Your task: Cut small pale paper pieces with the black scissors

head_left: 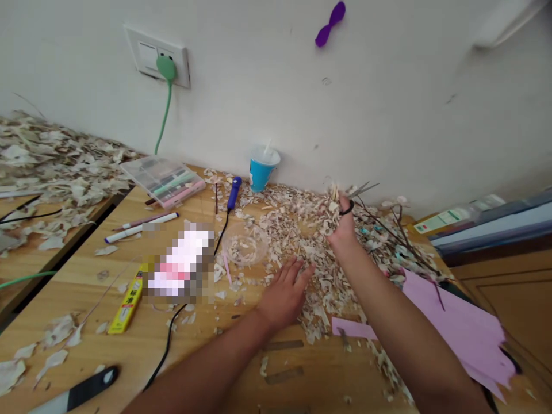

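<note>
A cup [261,168] stands at the wall behind the scrap pile [302,230], marker case [166,180] to its left.

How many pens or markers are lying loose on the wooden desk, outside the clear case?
2: a white marker with a blue cap and a pinkish pen right behind it, both left of the blurred patch. The husk scraps could hide more.
</note>
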{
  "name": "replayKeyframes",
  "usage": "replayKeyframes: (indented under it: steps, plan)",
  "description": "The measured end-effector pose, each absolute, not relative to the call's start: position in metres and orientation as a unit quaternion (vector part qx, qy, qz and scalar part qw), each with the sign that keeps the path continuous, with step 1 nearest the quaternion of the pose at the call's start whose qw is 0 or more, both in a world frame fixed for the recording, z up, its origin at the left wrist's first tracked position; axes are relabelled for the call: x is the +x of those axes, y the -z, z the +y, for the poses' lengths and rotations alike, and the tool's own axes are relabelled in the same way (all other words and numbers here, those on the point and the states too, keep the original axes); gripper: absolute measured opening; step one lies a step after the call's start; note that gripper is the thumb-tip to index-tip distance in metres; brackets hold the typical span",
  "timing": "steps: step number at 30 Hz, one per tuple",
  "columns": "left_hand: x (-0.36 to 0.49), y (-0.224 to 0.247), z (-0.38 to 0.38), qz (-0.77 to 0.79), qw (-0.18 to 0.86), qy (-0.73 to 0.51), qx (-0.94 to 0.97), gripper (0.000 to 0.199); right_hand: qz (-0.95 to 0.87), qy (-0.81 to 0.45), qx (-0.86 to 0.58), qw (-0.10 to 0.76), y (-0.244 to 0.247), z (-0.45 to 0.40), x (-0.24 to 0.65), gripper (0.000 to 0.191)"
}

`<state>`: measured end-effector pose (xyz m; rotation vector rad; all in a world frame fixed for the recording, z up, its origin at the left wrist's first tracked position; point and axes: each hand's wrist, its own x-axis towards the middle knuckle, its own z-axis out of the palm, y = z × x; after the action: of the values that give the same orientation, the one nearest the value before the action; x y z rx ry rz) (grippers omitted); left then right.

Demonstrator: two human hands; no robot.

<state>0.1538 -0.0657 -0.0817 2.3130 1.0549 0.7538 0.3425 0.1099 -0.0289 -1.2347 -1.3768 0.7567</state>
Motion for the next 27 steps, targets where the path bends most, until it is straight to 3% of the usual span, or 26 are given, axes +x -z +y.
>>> replayKeyframes:
  steps: [3, 11, 18, 22, 27]
  plan:
    - [0.154, 0.085, -0.064, 0.376, 0.246, -0.3, 0.842, 0.067, -0.539, -0.331, -0.487, 0.602, 0.004, 0.109, 0.341, 0.073]
    - [0.155, 0.09, -0.063, 0.368, 0.25, -0.338, 0.829, 0.067, -0.463, -0.373, -0.422, 0.684, -0.042, 0.096, 0.347, 0.058]
    - [0.152, 0.087, -0.062, 0.33, 0.236, -0.335, 0.85, 0.047, -0.462, -0.408, -0.359, 0.702, -0.054, 0.087, 0.35, 0.043]
    - [0.15, 0.085, -0.062, 0.305, 0.231, -0.322, 0.866, 0.035, -0.49, -0.469, -0.311, 0.666, -0.064, 0.082, 0.359, 0.035]
    - [0.15, 0.087, -0.062, 0.302, 0.237, -0.31, 0.87, 0.037, -0.575, -0.403, -0.36, 0.614, -0.079, 0.074, 0.37, 0.052]
